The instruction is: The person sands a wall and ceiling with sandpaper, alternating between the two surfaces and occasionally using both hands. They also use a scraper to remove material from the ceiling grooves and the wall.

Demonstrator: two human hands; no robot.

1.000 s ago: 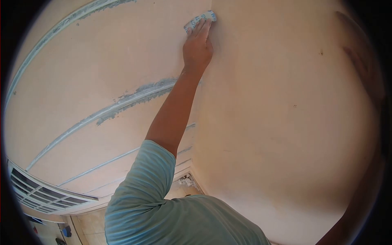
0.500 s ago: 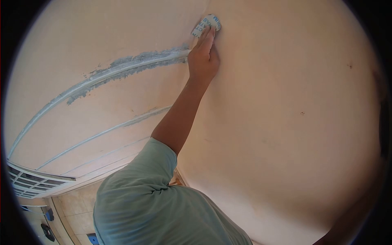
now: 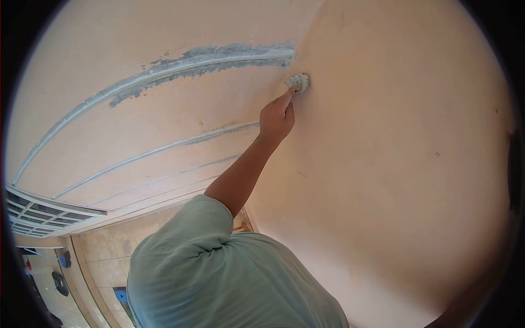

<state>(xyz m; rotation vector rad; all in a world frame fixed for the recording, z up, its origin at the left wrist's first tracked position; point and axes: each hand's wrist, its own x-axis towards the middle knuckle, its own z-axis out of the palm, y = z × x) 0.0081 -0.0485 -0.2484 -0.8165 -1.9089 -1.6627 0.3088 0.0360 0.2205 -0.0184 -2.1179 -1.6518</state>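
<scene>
Left hand (image 3: 278, 117) held printed sheet (image 3: 298, 82) at left edge of beige wall (image 3: 388, 109), fingers (image 3: 287, 98) pinched it, grey strips (image 3: 164, 71) crossed adjoining wall (image 3: 142, 123), window grille (image 3: 46, 213), tiled floor (image 3: 112, 244) lay below.

Free to sweep rightward from the left hand (image 3: 278, 116) across the broad wall (image 3: 394, 109). Blocked leftward by the adjoining wall (image 3: 153, 120), angled in at the corner (image 3: 309, 27) close by. Hemmed in below by the forearm (image 3: 243, 172) and shirt (image 3: 229, 279).
</scene>
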